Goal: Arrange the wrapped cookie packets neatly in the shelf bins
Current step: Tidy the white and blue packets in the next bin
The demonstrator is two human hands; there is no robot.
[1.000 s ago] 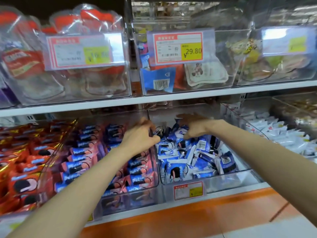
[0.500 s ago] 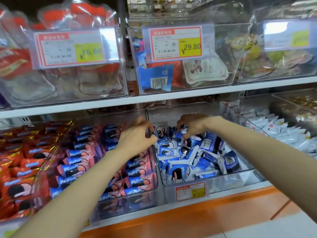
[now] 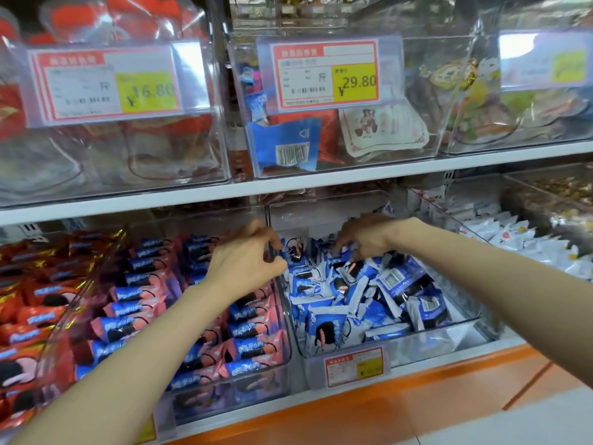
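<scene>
The blue packets [image 3: 369, 293] lie in the middle clear bin [image 3: 449, 338] on the lower shelf. Along its left side a few stand in a row; the rest are a loose heap, some face up, some showing barcodes.

My left hand [image 3: 247, 261] reaches over the bin's left wall, fingers curled, thumb and fingertips pinching the edge of one packet [image 3: 294, 252] at the back of that row.

My right hand [image 3: 369, 234] is at the back of the heap, palm down, fingers bent into the packets. Its tips are buried, so I cannot tell whether it holds one.

A small price tag [image 3: 354, 366] sits on the bin's front.

In the bin to the left, under my left forearm, pink packets [image 3: 144, 293] lie in tidy rows. Further left are red packets [image 3: 38, 303]. To the right, another bin holds white packets [image 3: 519, 239].

On the white shelf [image 3: 353, 175] above, more clear bins stand. One carries a tag reading 29.80 [image 3: 325, 75] and its left neighbour a tag reading 16.80 [image 3: 106, 85].
</scene>
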